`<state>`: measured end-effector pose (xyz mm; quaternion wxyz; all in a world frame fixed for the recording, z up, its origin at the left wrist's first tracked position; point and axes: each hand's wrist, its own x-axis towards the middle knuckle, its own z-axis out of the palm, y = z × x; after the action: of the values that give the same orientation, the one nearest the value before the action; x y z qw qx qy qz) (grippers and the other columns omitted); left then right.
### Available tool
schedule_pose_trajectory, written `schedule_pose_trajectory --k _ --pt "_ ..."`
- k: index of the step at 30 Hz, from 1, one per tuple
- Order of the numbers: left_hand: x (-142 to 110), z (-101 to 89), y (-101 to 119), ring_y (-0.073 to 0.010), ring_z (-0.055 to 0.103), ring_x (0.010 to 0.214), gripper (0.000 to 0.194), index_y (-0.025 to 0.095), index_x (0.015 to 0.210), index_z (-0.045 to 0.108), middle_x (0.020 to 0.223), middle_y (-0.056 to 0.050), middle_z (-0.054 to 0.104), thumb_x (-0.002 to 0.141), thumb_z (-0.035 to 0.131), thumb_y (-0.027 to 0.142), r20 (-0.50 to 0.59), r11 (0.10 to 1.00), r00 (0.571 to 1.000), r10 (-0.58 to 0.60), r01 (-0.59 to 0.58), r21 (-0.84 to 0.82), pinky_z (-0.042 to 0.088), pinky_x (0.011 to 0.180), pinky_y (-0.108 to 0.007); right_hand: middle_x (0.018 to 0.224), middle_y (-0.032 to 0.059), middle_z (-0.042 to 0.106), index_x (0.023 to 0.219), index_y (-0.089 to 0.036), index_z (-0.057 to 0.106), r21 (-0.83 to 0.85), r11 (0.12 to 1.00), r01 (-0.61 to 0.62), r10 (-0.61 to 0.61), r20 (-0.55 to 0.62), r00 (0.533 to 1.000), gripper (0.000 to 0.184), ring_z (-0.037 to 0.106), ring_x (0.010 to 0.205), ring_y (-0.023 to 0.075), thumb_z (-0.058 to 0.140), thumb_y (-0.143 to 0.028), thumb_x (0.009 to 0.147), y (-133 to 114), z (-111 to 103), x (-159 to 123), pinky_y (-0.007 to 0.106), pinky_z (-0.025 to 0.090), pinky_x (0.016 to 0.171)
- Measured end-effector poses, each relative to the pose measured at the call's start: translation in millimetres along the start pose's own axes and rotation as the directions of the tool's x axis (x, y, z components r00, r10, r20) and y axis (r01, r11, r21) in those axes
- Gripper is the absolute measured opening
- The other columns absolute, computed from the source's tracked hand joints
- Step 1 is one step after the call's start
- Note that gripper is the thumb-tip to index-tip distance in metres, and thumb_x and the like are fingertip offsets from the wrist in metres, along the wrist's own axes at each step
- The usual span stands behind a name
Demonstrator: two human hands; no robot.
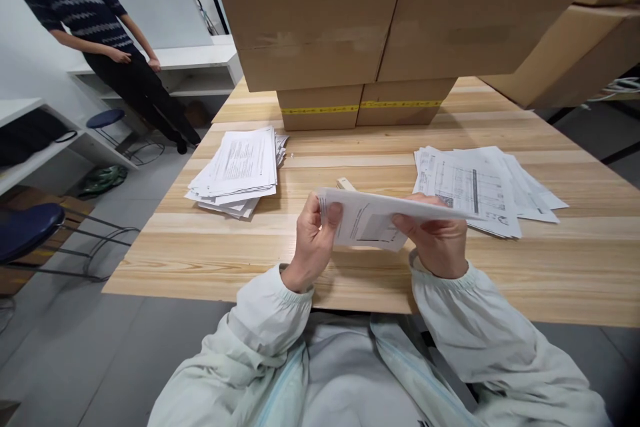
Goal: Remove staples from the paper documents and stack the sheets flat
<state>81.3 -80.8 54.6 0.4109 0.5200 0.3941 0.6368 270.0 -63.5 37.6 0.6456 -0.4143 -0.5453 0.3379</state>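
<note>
Between my hands, above the wooden table's near side, is a printed paper sheet [373, 219], bent along its length. My left hand [315, 237] pinches its left end, thumb on top. The right end is gripped by my right hand [437, 237], with the thumb on the near face and the fingers partly hidden behind the paper. Whether it is one sheet or several, I cannot tell. To the left lies a stack of printed papers [240, 163]. On the right, more printed papers [465, 183] are fanned out. A small pale object [345, 183] shows just behind the held paper.
Large cardboard boxes [320, 27] are stacked at the back of the wooden table [200, 260], with more boxes [565, 47] at the right. A person [95, 20] stands at the far left by a white shelf [200, 57]. Blue stools [30, 230] are on the floor at left.
</note>
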Motion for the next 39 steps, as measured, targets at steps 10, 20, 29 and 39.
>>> schedule_pose_trajectory --k 10,20,29,39 --pt "-5.1 8.5 0.2 -0.0125 0.056 0.079 0.026 0.019 0.091 0.06 0.082 0.0 0.061 0.094 0.058 0.045 -0.012 0.999 1.0 -0.006 0.006 -0.032 0.046 0.075 -0.022 0.084 0.0036 0.077 0.079 -0.022 0.075 -0.027 0.999 -0.026 0.027 0.038 0.999 0.022 0.07 0.073 0.0215 0.085 -0.037 0.067 0.3 4.3 -4.9 0.034 0.058 0.063" --pt "-20.7 6.3 2.2 -0.0133 0.062 0.063 0.048 0.02 0.124 0.045 0.075 0.002 0.065 0.085 0.067 0.037 0.21 0.847 0.852 -0.479 0.512 -0.146 0.051 0.06 -0.024 0.068 0.0041 0.07 0.07 -0.017 0.068 -0.358 0.784 -0.507 0.607 0.271 0.747 0.047 0.061 0.058 0.0168 0.068 -0.063 0.078 -22.7 -56.4 -11.3 0.026 0.048 0.049" --pt "-37.8 18.1 -27.4 -0.0096 0.054 0.048 0.027 0.022 0.097 0.042 0.063 0.008 0.055 0.076 0.056 0.011 0.207 0.773 0.747 -0.632 0.626 0.105 0.048 0.043 -0.02 0.07 0.0072 0.072 0.073 -0.015 0.068 -0.302 0.573 -0.762 0.82 0.21 0.533 0.054 0.065 0.061 0.0185 0.073 -0.068 0.069 13.1 -78.9 -23.6 0.028 0.051 0.053" --pt "-5.2 37.1 -46.7 -0.0094 0.058 0.051 0.019 0.012 0.089 0.058 0.06 0.003 0.053 0.077 0.052 -0.002 0.186 0.665 0.642 -0.744 0.737 0.116 0.055 0.048 -0.022 0.072 0.0064 0.074 0.071 -0.017 0.07 -0.4 0.644 -0.652 0.76 0.233 0.607 0.053 0.069 0.066 0.023 0.073 -0.07 0.065 42.1 -88.0 22.8 0.034 0.055 0.058"
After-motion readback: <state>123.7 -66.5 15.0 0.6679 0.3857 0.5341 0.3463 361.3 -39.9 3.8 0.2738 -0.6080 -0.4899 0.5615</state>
